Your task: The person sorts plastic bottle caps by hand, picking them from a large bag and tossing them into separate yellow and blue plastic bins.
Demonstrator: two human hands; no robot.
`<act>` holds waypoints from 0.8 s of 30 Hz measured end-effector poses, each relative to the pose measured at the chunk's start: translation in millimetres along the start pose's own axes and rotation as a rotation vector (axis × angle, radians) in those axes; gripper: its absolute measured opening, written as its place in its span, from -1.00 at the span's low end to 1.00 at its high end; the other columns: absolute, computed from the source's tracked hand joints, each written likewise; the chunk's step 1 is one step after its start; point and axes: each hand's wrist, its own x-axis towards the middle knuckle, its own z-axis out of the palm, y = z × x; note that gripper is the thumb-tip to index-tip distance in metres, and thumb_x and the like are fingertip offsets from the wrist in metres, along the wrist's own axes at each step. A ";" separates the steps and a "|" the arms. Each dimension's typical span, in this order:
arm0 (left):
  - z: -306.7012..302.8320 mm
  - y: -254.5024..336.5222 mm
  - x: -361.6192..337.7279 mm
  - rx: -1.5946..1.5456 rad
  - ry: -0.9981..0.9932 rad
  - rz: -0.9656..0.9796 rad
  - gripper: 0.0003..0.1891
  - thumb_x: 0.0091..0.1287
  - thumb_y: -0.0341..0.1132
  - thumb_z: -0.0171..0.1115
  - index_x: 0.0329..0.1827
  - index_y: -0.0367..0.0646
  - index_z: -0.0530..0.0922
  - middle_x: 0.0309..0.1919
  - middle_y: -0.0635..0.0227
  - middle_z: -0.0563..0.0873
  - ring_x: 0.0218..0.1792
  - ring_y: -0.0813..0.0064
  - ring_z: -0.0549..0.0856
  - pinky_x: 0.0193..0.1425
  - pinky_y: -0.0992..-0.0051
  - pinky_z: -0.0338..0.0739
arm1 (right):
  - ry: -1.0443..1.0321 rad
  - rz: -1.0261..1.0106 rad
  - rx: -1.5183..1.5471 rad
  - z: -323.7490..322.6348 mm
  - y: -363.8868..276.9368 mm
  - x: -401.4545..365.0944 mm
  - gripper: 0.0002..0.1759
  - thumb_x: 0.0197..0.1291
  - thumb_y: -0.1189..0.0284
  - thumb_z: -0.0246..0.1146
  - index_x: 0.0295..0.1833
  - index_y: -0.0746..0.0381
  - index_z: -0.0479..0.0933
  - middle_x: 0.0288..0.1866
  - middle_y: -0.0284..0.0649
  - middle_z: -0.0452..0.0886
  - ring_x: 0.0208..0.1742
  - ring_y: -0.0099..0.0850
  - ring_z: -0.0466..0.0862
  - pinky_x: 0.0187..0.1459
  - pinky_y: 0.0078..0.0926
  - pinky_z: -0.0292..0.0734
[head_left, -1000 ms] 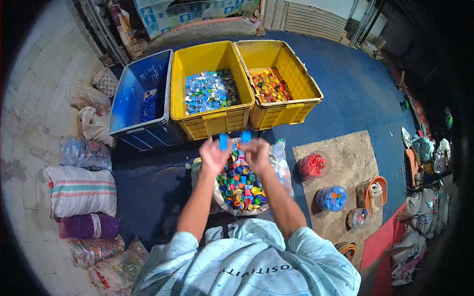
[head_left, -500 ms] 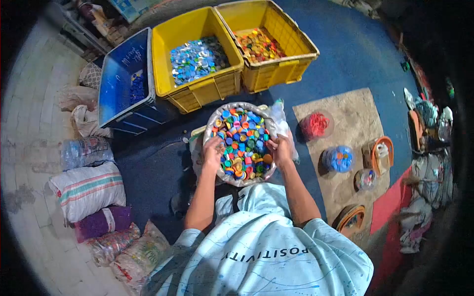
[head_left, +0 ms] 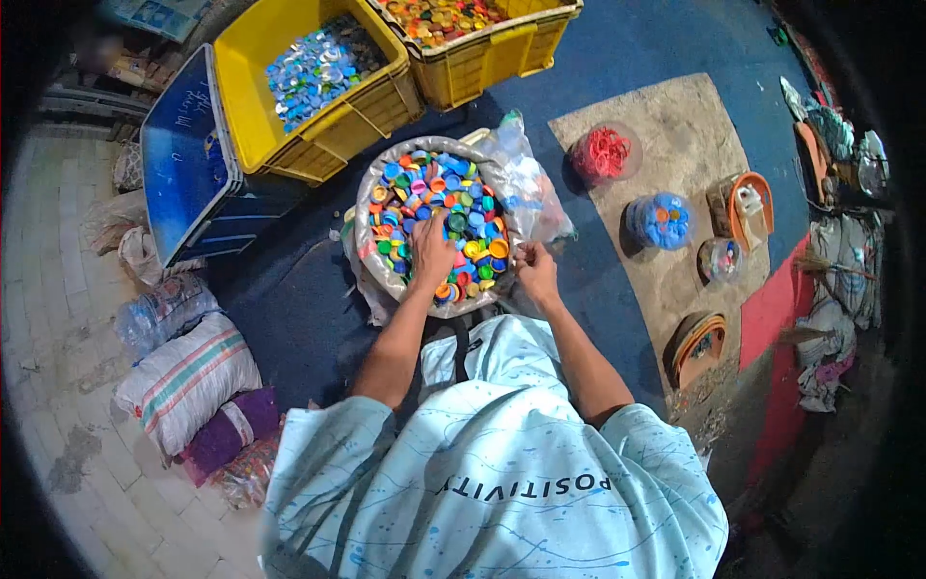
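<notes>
A round sack with a rolled grey rim [head_left: 365,217] stands in front of me, filled with plastic bottle caps [head_left: 453,193] in many colours. My left hand [head_left: 431,253] reaches over the rim into the caps, fingers bent down among them; what they grip is hidden. At the sack's right edge, my right hand [head_left: 536,272] is closed in a pinch, and a small whitish bit shows near its fingertips, too small to name. Beside that hand, a clear plastic bag [head_left: 531,193] with pale contents leans on the sack.
Beyond the sack stand a blue bin [head_left: 183,145], a yellow bin [head_left: 251,106] of blue and white caps and another yellow bin [head_left: 482,68] of orange caps. Tubs of red pieces [head_left: 603,154] and blue caps [head_left: 662,222] sit right. A striped sack [head_left: 193,381] lies left.
My left hand has moved from the sack's left rim in over the caps. My right hand has drawn back along the right rim. The view has shifted, so the bins sit higher.
</notes>
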 end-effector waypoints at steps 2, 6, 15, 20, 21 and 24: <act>3.5 0.1 7.8 0.067 -0.093 0.037 -0.37 0.03 -0.46 0.32 0.25 -0.17 0.37 0.09 0.17 0.56 0.14 0.14 0.44 0.19 0.17 0.27 | -0.020 -0.007 -0.076 -13.1 -11.4 -15.3 -0.72 0.11 0.50 0.18 -0.03 0.33 0.50 -0.30 -0.17 0.67 -0.26 -0.43 0.65 -0.17 -0.46 0.53; 11.1 -1.6 14.6 0.139 -0.143 0.137 -0.42 0.07 -0.44 0.30 0.23 -0.16 0.39 0.12 0.23 0.52 0.13 0.16 0.44 0.17 0.17 0.28 | -0.061 0.001 -0.144 -27.2 -9.0 -26.7 -0.71 0.11 0.48 0.18 -0.03 0.33 0.50 -0.30 -0.15 0.66 -0.24 -0.36 0.66 -0.15 -0.42 0.53; 17.2 -13.4 18.9 0.062 -0.109 0.056 -0.48 -0.01 -0.32 0.42 0.07 -0.20 0.50 -0.05 0.19 0.48 0.06 0.18 0.47 0.13 0.18 0.32 | -0.120 -0.049 -0.141 -34.1 -5.6 -30.7 -0.73 0.08 0.55 0.13 -0.06 0.32 0.49 -0.28 -0.09 0.65 -0.21 -0.25 0.68 -0.10 -0.39 0.53; -1.5 -12.2 5.9 -0.182 0.116 -0.207 -0.50 -0.09 -0.33 0.47 -0.03 -0.20 0.55 -0.14 0.11 0.53 -0.05 0.12 0.55 0.08 0.30 0.46 | -0.156 -0.064 -0.156 -27.4 -13.1 -29.7 -0.72 0.08 0.54 0.14 -0.04 0.33 0.49 -0.27 -0.07 0.65 -0.24 -0.26 0.67 -0.14 -0.37 0.52; -11.7 -8.7 2.0 -0.245 0.124 -0.297 -0.49 -0.09 -0.31 0.48 -0.01 -0.19 0.55 -0.13 0.12 0.56 -0.06 0.16 0.58 0.08 0.32 0.47 | -0.166 -0.059 -0.188 -24.0 -16.9 -28.2 -0.72 0.08 0.54 0.15 -0.06 0.35 0.49 -0.27 -0.01 0.66 -0.23 -0.19 0.68 -0.13 -0.32 0.53; -21.9 -18.0 -16.3 -0.741 0.078 -0.550 -0.54 -0.04 -0.40 0.45 -0.02 -0.20 0.55 -0.15 0.29 0.61 -0.17 0.42 0.63 -0.05 0.46 0.54 | -0.180 -0.131 -0.329 -19.7 -33.5 -28.1 -0.73 0.07 0.54 0.15 -0.08 0.37 0.49 -0.28 0.02 0.65 -0.22 -0.11 0.68 -0.13 -0.27 0.53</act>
